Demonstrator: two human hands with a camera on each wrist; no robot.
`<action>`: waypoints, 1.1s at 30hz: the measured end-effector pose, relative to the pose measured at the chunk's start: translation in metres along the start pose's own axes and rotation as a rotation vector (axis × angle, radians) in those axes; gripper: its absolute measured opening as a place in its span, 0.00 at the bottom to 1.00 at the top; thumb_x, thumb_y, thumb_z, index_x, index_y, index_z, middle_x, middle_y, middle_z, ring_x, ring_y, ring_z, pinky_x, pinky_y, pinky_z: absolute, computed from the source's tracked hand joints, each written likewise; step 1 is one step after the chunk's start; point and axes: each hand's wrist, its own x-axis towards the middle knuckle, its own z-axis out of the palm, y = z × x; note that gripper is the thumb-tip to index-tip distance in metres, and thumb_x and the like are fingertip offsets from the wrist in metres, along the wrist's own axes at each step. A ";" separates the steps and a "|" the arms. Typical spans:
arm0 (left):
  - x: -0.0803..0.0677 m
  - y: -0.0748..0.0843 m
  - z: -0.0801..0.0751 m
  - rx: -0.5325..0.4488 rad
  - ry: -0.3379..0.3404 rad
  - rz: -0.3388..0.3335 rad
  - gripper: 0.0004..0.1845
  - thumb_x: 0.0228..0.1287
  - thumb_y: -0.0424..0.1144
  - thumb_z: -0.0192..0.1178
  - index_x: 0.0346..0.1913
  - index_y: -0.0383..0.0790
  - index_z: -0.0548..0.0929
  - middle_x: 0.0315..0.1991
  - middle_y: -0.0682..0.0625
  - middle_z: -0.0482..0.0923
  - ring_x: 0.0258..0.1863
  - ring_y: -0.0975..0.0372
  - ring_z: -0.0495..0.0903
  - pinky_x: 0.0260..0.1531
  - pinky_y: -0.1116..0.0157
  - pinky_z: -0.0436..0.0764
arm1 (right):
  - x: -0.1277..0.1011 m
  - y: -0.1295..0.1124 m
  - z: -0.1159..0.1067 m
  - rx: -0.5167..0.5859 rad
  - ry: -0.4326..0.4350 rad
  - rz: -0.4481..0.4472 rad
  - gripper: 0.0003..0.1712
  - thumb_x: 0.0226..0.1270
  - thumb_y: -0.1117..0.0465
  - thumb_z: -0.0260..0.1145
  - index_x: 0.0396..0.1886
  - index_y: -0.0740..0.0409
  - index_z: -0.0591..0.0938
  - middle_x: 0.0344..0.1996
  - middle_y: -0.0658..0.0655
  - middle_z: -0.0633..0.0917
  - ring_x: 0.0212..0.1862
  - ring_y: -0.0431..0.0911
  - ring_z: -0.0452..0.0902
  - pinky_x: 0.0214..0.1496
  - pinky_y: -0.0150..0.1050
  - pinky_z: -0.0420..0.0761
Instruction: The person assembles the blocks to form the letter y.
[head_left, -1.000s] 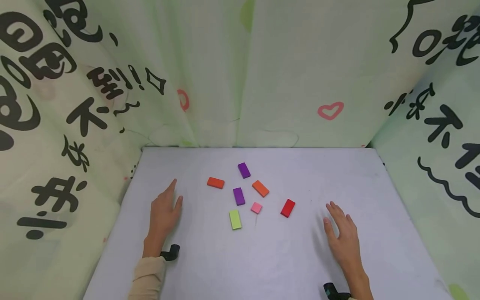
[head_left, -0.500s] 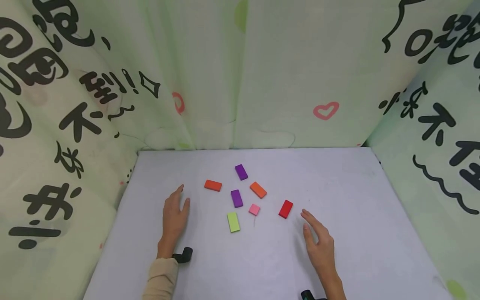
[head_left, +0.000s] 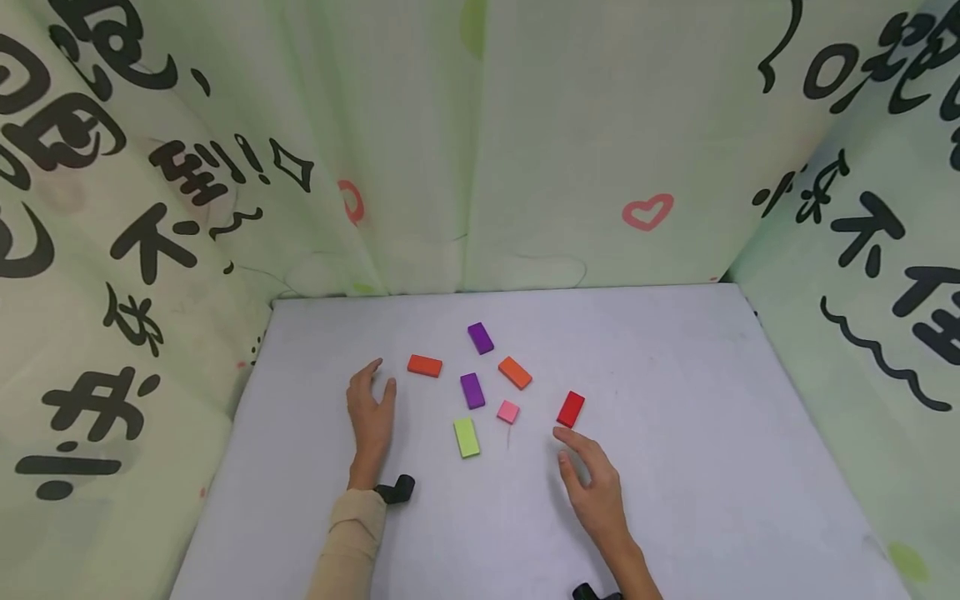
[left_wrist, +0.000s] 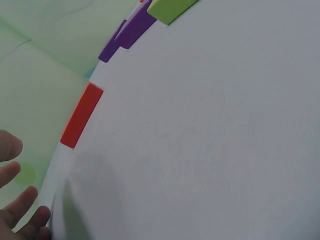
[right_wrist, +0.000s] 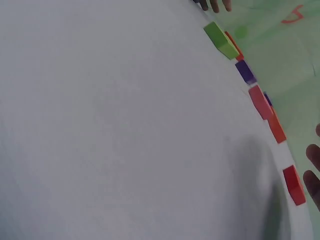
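Note:
My left hand (head_left: 371, 419) is over the left part of the table, thumb and fingers apart, holding nothing. Just right of its fingertips lies an orange block (head_left: 424, 366). My right hand (head_left: 592, 487) holds nothing either; its index fingertip is right by the lower end of a red block (head_left: 571, 409). Between the hands lie two purple blocks (head_left: 472, 391), a second orange block (head_left: 515, 372), a small pink block (head_left: 508, 412) and a light green block (head_left: 467, 437). In the left wrist view, the orange block (left_wrist: 82, 115) appears beyond the loosely bent fingers.
The blocks lie flat on a white table (head_left: 697, 400). Pale green curtains (head_left: 555, 150) with black lettering and pink hearts hang along its back and sides. Each wrist wears a small black camera (head_left: 396, 489).
Both hands have moved inward, the left one rightward toward the orange block and the right one leftward to the red block. The blocks stay put on the table; the head view has shifted slightly.

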 end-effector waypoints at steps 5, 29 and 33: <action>0.005 0.002 0.012 -0.032 0.028 -0.035 0.23 0.69 0.40 0.57 0.66 0.48 0.73 0.65 0.44 0.70 0.65 0.49 0.65 0.64 0.46 0.60 | -0.005 -0.007 0.015 0.037 -0.089 0.014 0.24 0.65 0.67 0.67 0.60 0.51 0.79 0.54 0.52 0.84 0.56 0.40 0.78 0.61 0.16 0.69; 0.018 0.010 0.048 0.166 -0.029 0.088 0.29 0.64 0.45 0.63 0.68 0.51 0.72 0.73 0.43 0.62 0.73 0.46 0.52 0.70 0.39 0.45 | -0.010 -0.028 0.072 -0.164 -0.242 0.025 0.31 0.58 0.56 0.74 0.62 0.44 0.77 0.57 0.44 0.82 0.60 0.44 0.71 0.60 0.47 0.57; 0.018 0.012 0.051 0.222 -0.051 0.121 0.29 0.64 0.47 0.63 0.68 0.56 0.72 0.73 0.43 0.60 0.73 0.46 0.51 0.71 0.40 0.44 | -0.008 -0.030 0.078 -0.199 -0.240 0.004 0.32 0.58 0.55 0.74 0.63 0.46 0.76 0.57 0.47 0.82 0.60 0.46 0.70 0.61 0.49 0.57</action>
